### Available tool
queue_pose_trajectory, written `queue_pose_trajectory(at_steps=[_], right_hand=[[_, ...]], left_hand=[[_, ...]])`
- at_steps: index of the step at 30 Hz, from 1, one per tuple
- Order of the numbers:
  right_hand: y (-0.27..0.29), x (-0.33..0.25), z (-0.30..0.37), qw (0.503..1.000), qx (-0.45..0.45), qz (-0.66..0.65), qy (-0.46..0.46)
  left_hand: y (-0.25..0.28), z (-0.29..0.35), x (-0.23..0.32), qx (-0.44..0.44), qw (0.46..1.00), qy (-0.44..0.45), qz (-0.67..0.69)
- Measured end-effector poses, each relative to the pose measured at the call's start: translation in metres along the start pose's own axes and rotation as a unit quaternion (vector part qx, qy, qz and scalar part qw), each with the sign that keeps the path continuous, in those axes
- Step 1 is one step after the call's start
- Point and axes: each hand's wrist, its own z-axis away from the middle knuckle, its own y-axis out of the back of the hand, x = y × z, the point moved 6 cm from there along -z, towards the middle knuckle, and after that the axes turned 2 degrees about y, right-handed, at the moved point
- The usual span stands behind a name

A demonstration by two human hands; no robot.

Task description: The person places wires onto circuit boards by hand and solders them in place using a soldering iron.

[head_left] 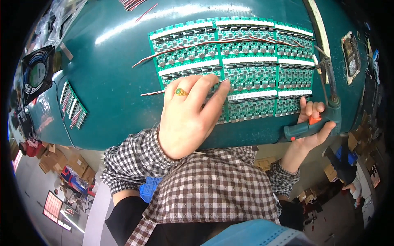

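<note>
My left hand (191,110), a green-stoned ring on one finger, is over the lower left of a panel of green circuit boards (250,78). Its thumb and forefinger are pinched on a thin wire, whose pale end shows at the fingertips. Red and white wire ends (152,94) stick out past the other side of the hand. At the panel's right side my right hand (312,123) is wrapped round the handle of a dark green soldering gun (334,117) with an orange trigger. Its metal barrel points away from me, its tip near the panel's right edge.
More red and white wires (184,47) lie across the panel's upper rows. A small wired board (73,105) and a black fan (37,74) are at the left of the green table (111,82). A wooden strip (318,24) and a worn rectangular block (351,57) lie at the right.
</note>
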Motion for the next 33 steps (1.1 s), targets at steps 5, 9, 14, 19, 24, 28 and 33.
queue_pose_trajectory(at_steps=[5,9,14,19,24,28,33], right_hand=[[-0.004,-0.001,-0.001,1.000,0.023,0.006,-0.014],[-0.006,-0.001,-0.002,1.000,-0.004,0.001,-0.019],[-0.002,0.000,-0.002,1.000,0.013,0.013,-0.003],[0.002,0.000,-0.002,1.000,0.004,0.012,-0.007],[-0.005,-0.002,-0.003,1.000,-0.010,0.016,-0.017],[-0.003,0.000,-0.002,1.000,-0.021,0.003,-0.013],[0.001,0.000,-0.002,1.000,-0.004,0.000,0.007]], left_hand=[[0.003,-0.003,0.001,-0.013,1.000,0.017,0.017],[0.002,-0.002,-0.001,-0.004,0.999,0.015,0.028],[0.001,-0.003,-0.002,0.004,0.999,0.011,0.031],[0.001,-0.005,-0.001,-0.004,1.000,0.020,0.020],[-0.004,-0.001,0.001,-0.017,0.999,0.028,-0.011],[-0.003,0.003,0.001,-0.001,1.000,0.023,-0.001],[-0.005,0.012,-0.002,0.022,0.999,0.019,0.023]])
